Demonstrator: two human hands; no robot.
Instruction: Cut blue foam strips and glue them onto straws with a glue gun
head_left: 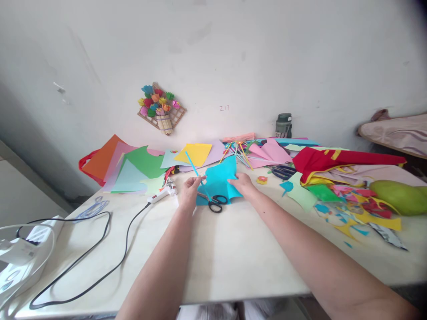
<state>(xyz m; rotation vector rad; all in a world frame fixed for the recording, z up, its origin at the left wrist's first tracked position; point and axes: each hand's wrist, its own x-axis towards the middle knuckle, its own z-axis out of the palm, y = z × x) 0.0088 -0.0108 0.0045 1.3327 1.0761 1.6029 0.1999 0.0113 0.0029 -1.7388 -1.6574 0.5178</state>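
Both arms [163, 255] stretch forward, converging — left fingers [199, 179] and right fingers [235, 179] pinched.

Our left arm [160, 262] and right arm [300, 249] are bare from the wrist as far as they show, the right marked by a small dark spot [264, 212]. Below, pale cloth [213, 312] covers our lap, whitish mottled with grey, its pattern blurred.

The pale table [240, 262] is bearing coloured sheets [128, 176] beyond and left of the left fingers [199, 179]. Nearer these, also leftward, a glue gun [162, 194] is lying, its cord [127, 242] trailing farther left; a power strip [15, 273] is sitting farthest left. Right of the right fingers [234, 178], a flower [262, 180] is lying; farther right, scraps [362, 209] are spreading.
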